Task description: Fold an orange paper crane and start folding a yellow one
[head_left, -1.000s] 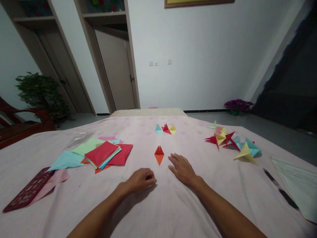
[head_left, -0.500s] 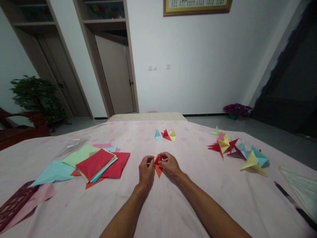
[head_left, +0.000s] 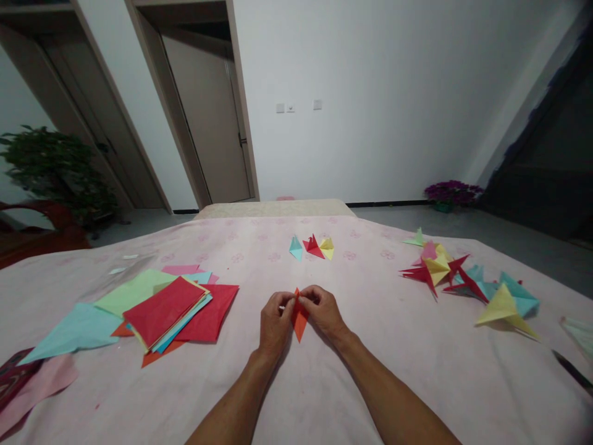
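Between my two hands stands a folded piece of orange origami paper point(head_left: 300, 321), a narrow diamond with its lower point toward me. My left hand point(head_left: 277, 321) pinches its left edge near the top, thumb against fingers. On the opposite edge my right hand point(head_left: 323, 312) pinches it the same way. The fingertips partly cover the paper's upper half. Beyond the hands sit three small folded papers in a row: a light blue one point(head_left: 295, 248), a red one point(head_left: 314, 246) and a yellow one point(head_left: 327, 248).
On the left lies a pile of coloured paper squares, a red one point(head_left: 164, 312) on top, beside a light blue sheet point(head_left: 74, 330). Several folded paper cranes point(head_left: 438, 270) cluster at the right, near a dark pen-like object point(head_left: 572, 369). A pink flowered cloth point(head_left: 370, 383) covers the table.
The orange paper now looks narrower, a slim diamond, with both hands' fingertips closer together at its upper edges. The camera view has tilted down and come slightly nearer.
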`<control>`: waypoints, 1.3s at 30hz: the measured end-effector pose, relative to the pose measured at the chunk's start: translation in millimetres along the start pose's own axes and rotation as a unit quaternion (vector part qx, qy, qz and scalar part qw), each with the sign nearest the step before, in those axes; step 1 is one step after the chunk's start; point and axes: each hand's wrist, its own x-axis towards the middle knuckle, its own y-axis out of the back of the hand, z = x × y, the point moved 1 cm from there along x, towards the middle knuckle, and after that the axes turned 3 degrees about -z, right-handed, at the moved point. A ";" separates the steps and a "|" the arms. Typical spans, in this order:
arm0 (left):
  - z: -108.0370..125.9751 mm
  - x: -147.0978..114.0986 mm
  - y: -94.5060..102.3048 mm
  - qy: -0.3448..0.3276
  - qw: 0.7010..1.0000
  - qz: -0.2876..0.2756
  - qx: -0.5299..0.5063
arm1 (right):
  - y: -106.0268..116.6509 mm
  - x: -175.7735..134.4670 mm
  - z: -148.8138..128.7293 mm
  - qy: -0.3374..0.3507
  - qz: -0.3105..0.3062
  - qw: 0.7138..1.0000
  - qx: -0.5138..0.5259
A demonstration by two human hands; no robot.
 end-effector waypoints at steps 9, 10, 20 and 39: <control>0.9 0.0 -0.3 0.014 1.000 -0.002 0.003 | -0.3 -1.5 -0.3 0.017 -0.018 0.999 -0.041; 0.1 0.2 -0.4 0.013 1.000 -0.003 0.008 | -0.5 -1.5 0.4 0.018 -0.016 0.999 -0.046; -2.2 1.0 -0.2 0.022 0.999 0.007 0.027 | -0.8 -0.7 2.7 0.026 -0.015 0.998 -0.054; -8.0 0.9 -2.9 0.017 0.999 -0.003 0.048 | -0.2 -2.0 2.4 0.029 -0.011 0.999 -0.023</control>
